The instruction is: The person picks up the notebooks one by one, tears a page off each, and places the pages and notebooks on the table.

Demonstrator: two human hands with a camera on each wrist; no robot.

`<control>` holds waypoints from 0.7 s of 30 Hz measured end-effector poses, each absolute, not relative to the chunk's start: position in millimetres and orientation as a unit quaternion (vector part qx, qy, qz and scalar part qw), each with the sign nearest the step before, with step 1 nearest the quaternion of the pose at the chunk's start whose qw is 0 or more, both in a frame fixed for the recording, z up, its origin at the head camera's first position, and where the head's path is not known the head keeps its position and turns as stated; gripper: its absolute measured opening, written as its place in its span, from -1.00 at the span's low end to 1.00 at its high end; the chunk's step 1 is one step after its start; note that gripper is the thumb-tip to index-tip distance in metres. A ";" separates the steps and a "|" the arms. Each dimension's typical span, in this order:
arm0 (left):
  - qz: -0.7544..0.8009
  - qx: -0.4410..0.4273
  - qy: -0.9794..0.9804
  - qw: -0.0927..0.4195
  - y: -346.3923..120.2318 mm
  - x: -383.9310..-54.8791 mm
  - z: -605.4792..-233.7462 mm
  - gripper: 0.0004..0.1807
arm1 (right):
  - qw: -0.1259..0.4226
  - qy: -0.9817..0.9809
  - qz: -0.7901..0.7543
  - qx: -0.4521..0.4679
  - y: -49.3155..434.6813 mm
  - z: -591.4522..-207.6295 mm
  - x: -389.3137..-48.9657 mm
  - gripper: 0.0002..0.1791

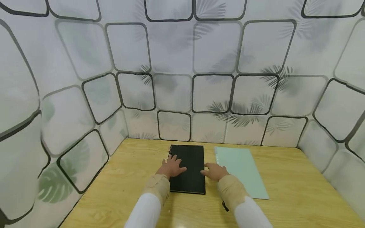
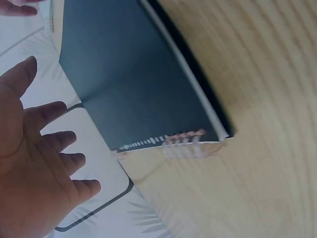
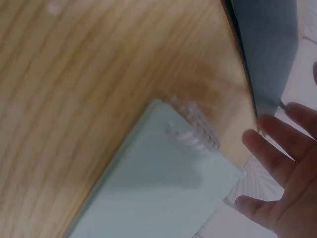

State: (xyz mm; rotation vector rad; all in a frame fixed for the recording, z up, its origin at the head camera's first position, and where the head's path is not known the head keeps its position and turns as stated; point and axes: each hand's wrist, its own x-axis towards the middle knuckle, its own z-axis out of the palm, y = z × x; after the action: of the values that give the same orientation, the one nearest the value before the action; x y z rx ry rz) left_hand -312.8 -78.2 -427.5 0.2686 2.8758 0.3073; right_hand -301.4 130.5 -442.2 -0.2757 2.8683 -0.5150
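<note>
Notebook in black [image 1: 192,158] lies under the empty, splayed left hand [image 1: 172,167]. The right hand [image 1: 215,172], empty too, spreads near a mint notebook [image 1: 243,171].

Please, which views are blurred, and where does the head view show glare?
Head view: fairly clear, small glare on the table at bottom; left wrist view: hazy, black notebook blurred along its spiral binding; right wrist: green notebook likewise, at its rings.
</note>
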 end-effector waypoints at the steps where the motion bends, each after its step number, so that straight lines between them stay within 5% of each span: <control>1: 0.103 0.093 0.983 0.117 -79.5 -312.5 -429.5 -0.37 | 0.111 0.973 -0.176 -0.096 129.3 -443.4 -301.1 -0.49; 9: 0.098 0.091 0.981 0.138 -86.4 -303.8 -443.5 -0.35 | 0.104 0.971 -0.179 -0.115 124.5 -452.0 -298.9 -0.66; 16: 0.014 0.156 0.972 0.174 -82.4 -290.9 -445.9 -0.07 | 0.096 0.973 -0.176 -0.115 124.4 -453.9 -298.7 -0.73; 21: -0.025 0.196 0.969 0.150 -80.0 -287.4 -449.6 -0.20 | 0.092 0.972 -0.179 -0.121 123.2 -454.1 -298.5 -0.78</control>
State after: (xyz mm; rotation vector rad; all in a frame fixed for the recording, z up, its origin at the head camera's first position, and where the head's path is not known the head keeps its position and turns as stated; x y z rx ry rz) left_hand -287.4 -80.0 -449.6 0.5620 2.7826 -0.0719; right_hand -298.5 123.2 -454.1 -0.3601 2.8875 -0.5311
